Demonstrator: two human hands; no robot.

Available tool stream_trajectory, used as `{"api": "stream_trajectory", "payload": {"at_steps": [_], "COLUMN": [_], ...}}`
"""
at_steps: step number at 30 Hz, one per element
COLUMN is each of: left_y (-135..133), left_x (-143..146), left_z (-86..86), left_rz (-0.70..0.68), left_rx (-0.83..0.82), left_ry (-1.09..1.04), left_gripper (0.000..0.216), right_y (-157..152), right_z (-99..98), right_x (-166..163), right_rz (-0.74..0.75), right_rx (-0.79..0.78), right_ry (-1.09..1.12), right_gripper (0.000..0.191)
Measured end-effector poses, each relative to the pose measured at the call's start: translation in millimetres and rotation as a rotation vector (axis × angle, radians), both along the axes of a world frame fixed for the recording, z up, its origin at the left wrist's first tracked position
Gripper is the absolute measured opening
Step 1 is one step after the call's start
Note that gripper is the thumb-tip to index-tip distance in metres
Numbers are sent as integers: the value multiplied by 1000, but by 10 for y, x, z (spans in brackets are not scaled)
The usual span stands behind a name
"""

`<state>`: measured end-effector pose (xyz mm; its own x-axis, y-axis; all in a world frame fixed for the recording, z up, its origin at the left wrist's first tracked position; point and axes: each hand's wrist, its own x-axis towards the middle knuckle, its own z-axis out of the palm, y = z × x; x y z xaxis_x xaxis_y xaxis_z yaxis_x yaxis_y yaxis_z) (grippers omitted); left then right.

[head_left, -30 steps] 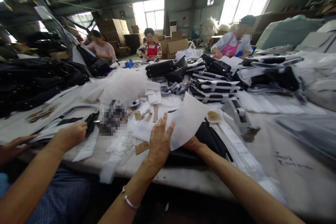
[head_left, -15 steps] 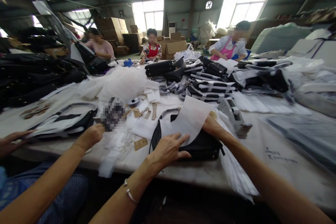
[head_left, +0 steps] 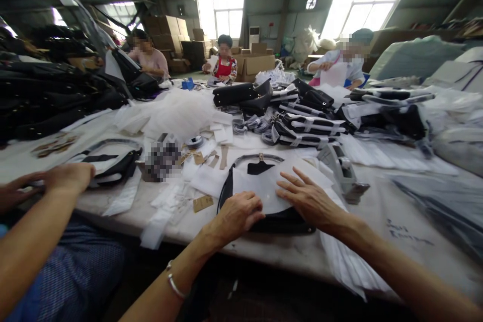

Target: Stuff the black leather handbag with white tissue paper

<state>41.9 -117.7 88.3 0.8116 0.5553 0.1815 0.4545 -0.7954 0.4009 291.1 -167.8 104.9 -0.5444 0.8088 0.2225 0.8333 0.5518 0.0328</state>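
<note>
A black handbag point(head_left: 281, 223) lies flat near the table's front edge, its grey curved handle point(head_left: 259, 156) pointing away from me. A white sheet point(head_left: 264, 185) covers most of the bag's top. My left hand point(head_left: 237, 214), with a silver bracelet on its wrist, rests on the sheet's near-left edge, fingers curled onto it. My right hand point(head_left: 309, 200) lies flat on the right part of the sheet, fingers spread and pointing left.
A co-worker's hand point(head_left: 70, 176) at my left rests by another black bag point(head_left: 113, 166). A grey tape dispenser point(head_left: 345, 173) stands right of my bag. Brown tags point(head_left: 203, 203), white scraps and a tape roll point(head_left: 194, 142) litter the middle. Stacked bags point(head_left: 305, 128) lie beyond. Three people work at the far end.
The sheet, held up a second ago, now lies flat on the bag. My right hand came from the far edge onto its top. The co-worker's hand drew back to the left.
</note>
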Motion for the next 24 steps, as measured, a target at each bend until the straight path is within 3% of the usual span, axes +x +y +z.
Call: {"api": "stream_trajectory", "payload": {"at_steps": [4,9,15,19,24], "left_y": [44,49,-64,-170,-188], "left_x": [-70,-148,-115,57,215], "left_z": [-74,-174,-58,61,44], "left_rz": [69,24,-19,38,24], "left_rx": [30,200,275,265,221], "left_ry": [-82,-39,135,255,366], "left_gripper": [7,11,16,61,40], "right_y": [25,-106,-200,-205,-259], "right_z": [-83,-169,-209,-223,-227], "right_x": [-68,-106,-139,-188,-283], "right_rz": [-13,-59,-116,-110,-149], "right_rx": [-80,-155,-243,-256,-347], "right_ry": [43,189,258,265,185], "right_gripper": [33,44,50,41,47]}}
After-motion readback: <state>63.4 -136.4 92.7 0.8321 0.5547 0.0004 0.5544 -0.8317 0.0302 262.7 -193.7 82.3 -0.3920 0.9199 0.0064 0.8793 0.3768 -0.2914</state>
